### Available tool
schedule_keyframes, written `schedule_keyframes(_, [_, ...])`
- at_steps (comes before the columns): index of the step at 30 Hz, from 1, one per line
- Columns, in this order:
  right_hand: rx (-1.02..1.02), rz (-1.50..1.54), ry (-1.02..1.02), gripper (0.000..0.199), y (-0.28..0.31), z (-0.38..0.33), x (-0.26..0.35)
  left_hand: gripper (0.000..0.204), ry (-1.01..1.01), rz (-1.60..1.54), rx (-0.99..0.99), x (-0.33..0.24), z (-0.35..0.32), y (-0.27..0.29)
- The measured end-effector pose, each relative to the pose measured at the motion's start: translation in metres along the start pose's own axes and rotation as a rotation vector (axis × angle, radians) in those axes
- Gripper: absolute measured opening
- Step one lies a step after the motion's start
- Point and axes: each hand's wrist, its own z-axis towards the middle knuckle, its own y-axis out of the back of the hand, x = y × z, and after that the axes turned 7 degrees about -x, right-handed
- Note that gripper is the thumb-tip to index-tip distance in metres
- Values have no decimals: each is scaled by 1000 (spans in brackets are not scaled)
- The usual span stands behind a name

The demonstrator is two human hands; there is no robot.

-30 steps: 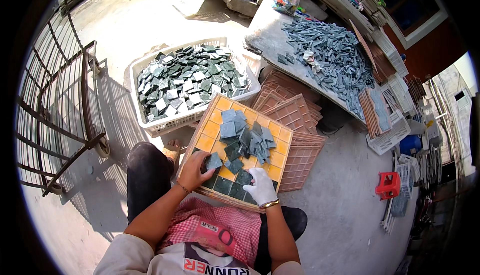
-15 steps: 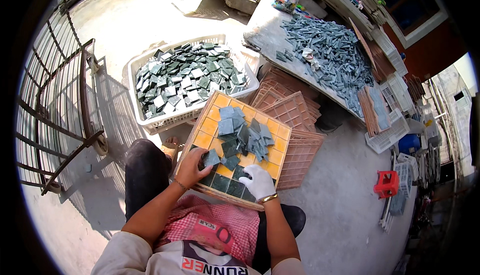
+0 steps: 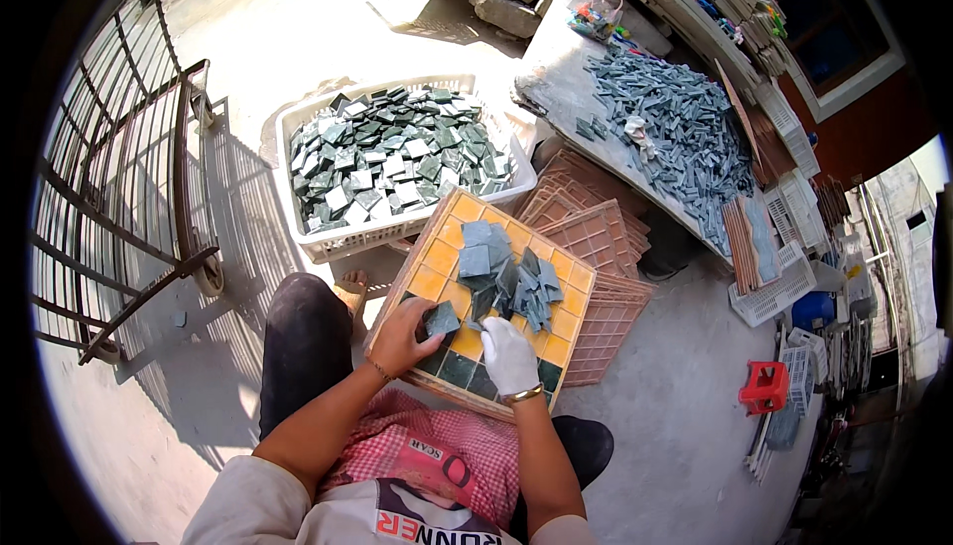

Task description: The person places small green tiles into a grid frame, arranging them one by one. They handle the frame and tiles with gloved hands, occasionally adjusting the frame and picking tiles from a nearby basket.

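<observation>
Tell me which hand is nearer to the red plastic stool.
Right. The gloved right hand is over the near side of the yellow gridded tray, with the red plastic stool off to its right; the bare left hand is farther left, at the tray's left side.

This sunlit outdoor work yard (image 3: 685, 356) is holding square green stone tiles (image 3: 392, 163), which are filling a white plastic basket (image 3: 347, 241) and topping a yellow gridded board (image 3: 427, 252).
</observation>
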Motion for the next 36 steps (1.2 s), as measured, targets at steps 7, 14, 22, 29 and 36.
schedule_keyframes(7, [-23, 179, -66, 14, -5, 7, -4, 48, -9, -46, -9, 1, 2, -1])
schedule_keyframes(14, [-28, 110, -90, 22, -14, -2, -1, 46, 25, -75, -17, 0, 0, 2])
schedule_keyframes(22, [157, -7, 65, 31, -4, 0, 1, 47, -29, -86, -79, 3, 2, -4])
schedule_keyframes(29, [-72, -108, -23, 38, 1, 15, 20, 42, 75, -228, -203, 6, 3, 3])
schedule_keyframes(36, [96, -367, 82, 43, 4, 49, 30, 40, 73, -372, -432, 18, 21, 30])
